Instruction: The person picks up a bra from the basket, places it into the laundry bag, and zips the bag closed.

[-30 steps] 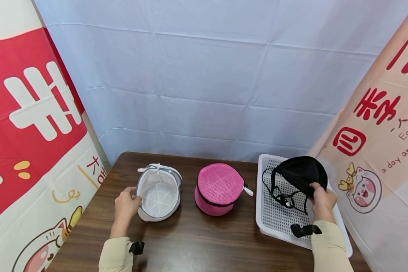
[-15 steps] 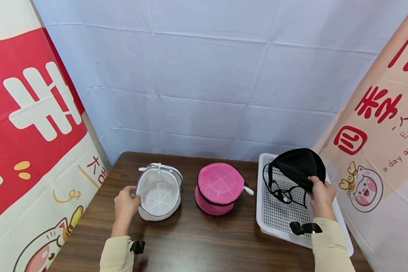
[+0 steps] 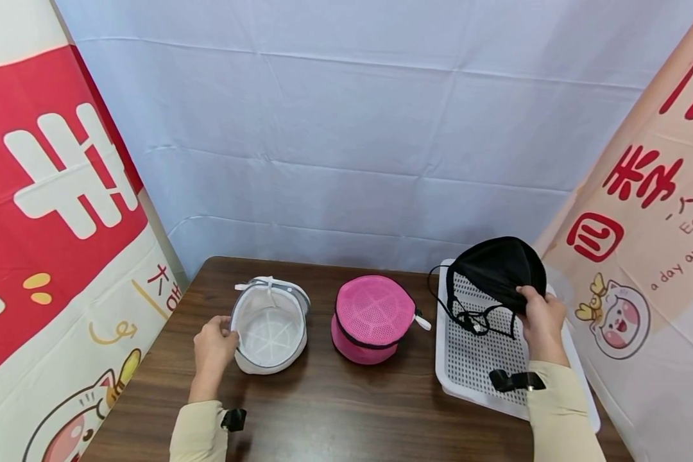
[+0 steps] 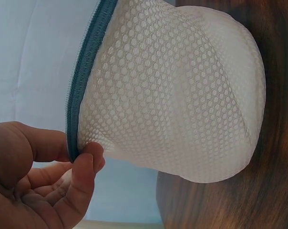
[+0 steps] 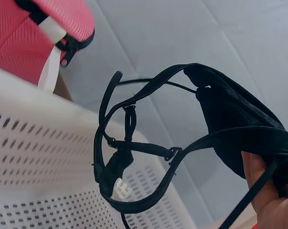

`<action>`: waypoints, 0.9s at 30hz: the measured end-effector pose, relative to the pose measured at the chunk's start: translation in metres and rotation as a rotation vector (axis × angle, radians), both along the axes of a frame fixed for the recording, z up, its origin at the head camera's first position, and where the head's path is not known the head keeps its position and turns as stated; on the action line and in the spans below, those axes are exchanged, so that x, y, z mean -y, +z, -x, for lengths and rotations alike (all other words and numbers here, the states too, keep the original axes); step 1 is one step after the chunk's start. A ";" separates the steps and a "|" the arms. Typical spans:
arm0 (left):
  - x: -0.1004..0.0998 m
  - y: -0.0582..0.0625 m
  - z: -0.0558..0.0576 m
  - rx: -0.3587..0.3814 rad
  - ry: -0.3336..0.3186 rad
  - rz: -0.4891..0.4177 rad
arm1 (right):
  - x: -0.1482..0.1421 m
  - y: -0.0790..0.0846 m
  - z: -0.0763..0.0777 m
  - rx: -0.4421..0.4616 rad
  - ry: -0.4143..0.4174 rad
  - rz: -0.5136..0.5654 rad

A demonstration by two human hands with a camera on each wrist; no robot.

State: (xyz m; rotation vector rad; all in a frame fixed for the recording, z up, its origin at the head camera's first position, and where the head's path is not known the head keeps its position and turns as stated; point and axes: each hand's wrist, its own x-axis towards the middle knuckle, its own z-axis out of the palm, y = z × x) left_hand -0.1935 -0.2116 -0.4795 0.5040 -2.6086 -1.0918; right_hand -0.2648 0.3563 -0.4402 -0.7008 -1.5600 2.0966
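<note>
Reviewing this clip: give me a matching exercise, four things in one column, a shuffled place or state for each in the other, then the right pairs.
Things
1. White mesh bag
2. Pink mesh bag
3. Black strapped garment
4. Plastic basket

Place or state
A. Gripped by the right hand
B. Rigid, with rows of small slots
C. Pinched at its rim by the left hand
D. Middle of the row, untouched

Pairs: 1-C, 2-D, 3-A, 4-B

The left grip (image 4: 46,180) pinches the teal rim (image 4: 83,71) of a white mesh bag (image 4: 182,90).
</note>
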 end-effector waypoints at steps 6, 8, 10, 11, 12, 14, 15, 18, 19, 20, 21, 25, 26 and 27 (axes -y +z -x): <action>-0.001 0.000 0.000 0.011 -0.002 -0.009 | 0.017 0.020 -0.005 0.035 0.006 0.040; -0.001 0.000 0.000 0.009 -0.002 -0.008 | 0.025 0.028 -0.008 0.022 0.015 0.069; -0.001 -0.001 0.000 0.007 -0.002 -0.007 | 0.031 0.035 -0.012 0.010 0.028 0.080; -0.001 -0.001 0.000 0.007 -0.003 -0.006 | 0.034 0.038 -0.013 0.003 0.036 0.080; 0.000 -0.001 0.000 0.006 -0.003 -0.004 | 0.037 0.040 -0.015 -0.003 0.041 0.075; 0.000 -0.002 0.000 0.005 -0.002 0.000 | 0.041 0.044 -0.017 -0.012 0.050 0.062; 0.000 -0.002 0.000 0.005 -0.003 0.001 | 0.043 0.045 -0.018 -0.017 0.052 0.061; 0.001 -0.002 0.000 0.009 -0.006 0.001 | 0.048 0.048 -0.019 -0.043 0.065 0.064; 0.001 -0.002 0.000 0.011 -0.008 -0.002 | 0.050 0.049 -0.020 -0.054 0.072 0.067; 0.001 -0.002 0.000 0.014 -0.010 -0.006 | 0.051 0.049 -0.020 -0.061 0.079 0.061; 0.001 -0.002 -0.001 0.018 -0.011 -0.007 | 0.053 0.050 -0.020 -0.063 0.084 0.059; 0.000 -0.001 -0.001 0.022 -0.011 -0.010 | 0.057 0.051 -0.019 -0.094 0.122 0.090; 0.000 -0.001 0.000 0.021 -0.010 -0.007 | 0.057 0.051 -0.018 -0.101 0.133 0.107; 0.000 -0.001 0.000 0.018 -0.009 -0.005 | 0.058 0.051 -0.018 -0.113 0.147 0.134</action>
